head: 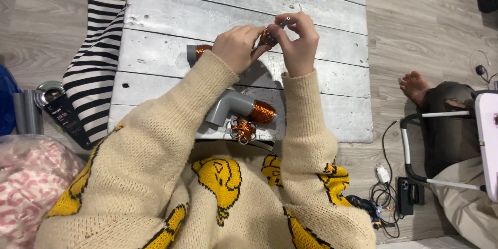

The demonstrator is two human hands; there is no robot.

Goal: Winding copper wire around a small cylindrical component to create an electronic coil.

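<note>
My left hand (237,46) and my right hand (299,39) meet above a whitewashed wooden board (207,15), both pinching a small piece wrapped in copper-coloured wire (267,37). A thin metal end sticks out above my right fingers. A grey tube wound with copper wire (197,52) lies just left of my left hand. Closer to me, a grey elbow pipe with a copper wire coil (238,108) rests on the board, and a loose tangle of copper wire (242,129) lies beneath it. Both arms wear cream knit sleeves.
A black-and-white striped cloth (98,67) lies left of the board, with a metal can (27,111) and a pink patterned bag (31,181) beyond. On the right are another person's bare foot (415,85), a white framed device (467,140), a phone and cables (389,192).
</note>
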